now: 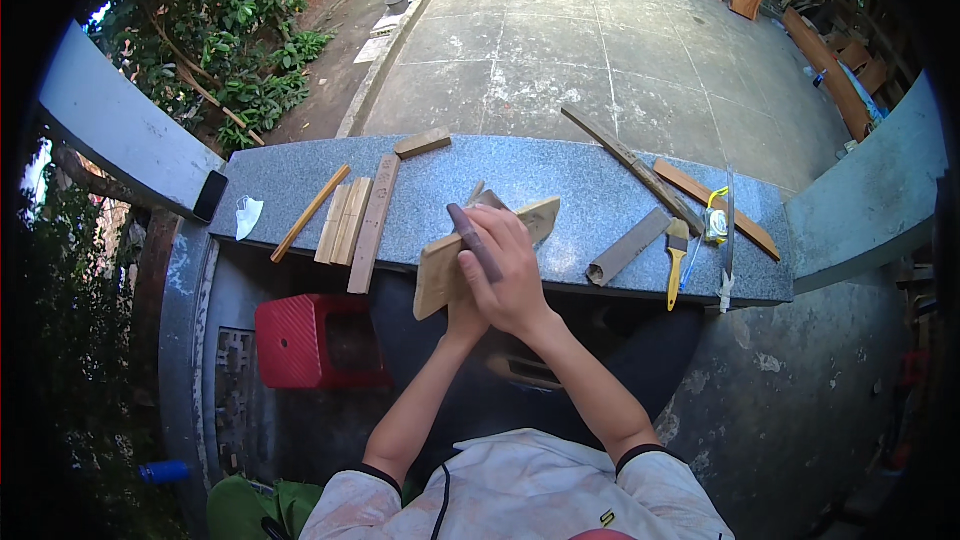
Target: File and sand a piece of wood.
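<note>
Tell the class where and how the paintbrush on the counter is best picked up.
The paintbrush is probably best pinched around the middle of its yellow handle, the right hand coming from the counter's near side. The slim handle points toward the person, its end at the near edge, while the bristles point away.

Bench [595, 220]: speckled grey top
Floor [550, 45]: concrete, pale joints
Stool [288, 340]: red, lower left
Shrubs [235, 30]: green, upper left
Light: daylight

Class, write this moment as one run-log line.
right hand: holding dark brown block over wooden board | left hand: beneath board, fingers hidden | grey tabletop: paintbrush, tape measure
</note>
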{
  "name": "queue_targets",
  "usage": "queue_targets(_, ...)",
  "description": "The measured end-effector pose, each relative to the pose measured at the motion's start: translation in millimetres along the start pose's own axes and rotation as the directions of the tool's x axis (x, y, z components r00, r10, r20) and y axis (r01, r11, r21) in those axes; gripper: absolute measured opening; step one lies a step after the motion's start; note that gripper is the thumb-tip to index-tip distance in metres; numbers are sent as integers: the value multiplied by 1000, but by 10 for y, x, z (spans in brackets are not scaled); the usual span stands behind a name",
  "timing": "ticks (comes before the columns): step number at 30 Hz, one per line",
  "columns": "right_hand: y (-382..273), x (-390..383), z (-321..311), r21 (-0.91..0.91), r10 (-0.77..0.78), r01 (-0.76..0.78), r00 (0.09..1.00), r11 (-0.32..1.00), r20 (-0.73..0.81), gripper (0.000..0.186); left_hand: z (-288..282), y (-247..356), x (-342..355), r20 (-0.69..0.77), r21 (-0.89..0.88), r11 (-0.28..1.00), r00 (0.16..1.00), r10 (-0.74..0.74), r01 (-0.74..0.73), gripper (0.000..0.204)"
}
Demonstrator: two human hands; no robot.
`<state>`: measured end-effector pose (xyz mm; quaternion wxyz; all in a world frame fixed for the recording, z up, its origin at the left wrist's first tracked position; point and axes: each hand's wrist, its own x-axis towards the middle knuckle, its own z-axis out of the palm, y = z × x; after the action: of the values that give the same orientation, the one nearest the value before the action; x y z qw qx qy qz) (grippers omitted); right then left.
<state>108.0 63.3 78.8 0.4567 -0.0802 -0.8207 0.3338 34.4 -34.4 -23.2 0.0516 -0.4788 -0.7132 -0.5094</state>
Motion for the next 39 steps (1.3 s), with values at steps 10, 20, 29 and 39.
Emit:
queue_targets(10, 547, -467, -26, 73, 409, -431, 889, 899, 207, 38, -520, -78, -835, -44, -661, 567, 730, -682, 490, 38)
queue_targets(20, 383, -213, -170, 136, 71, -102, 974, 985, 216, 31, -362, 169, -552, 160, -365, 828, 904, -396, 427, 32)
queue_targets(29, 146, -151, -187, 179, 29, -58, 987, 982, 156, 40, -384, 49, -312, 120, -258, 954, 985, -126, 154, 24)
queue_targets(39, 69, -137, -194, 199, 2, -42, 980, 979, 197, 41, -405, 126, -246, 126, -270, 949, 983, -133, 163, 26)
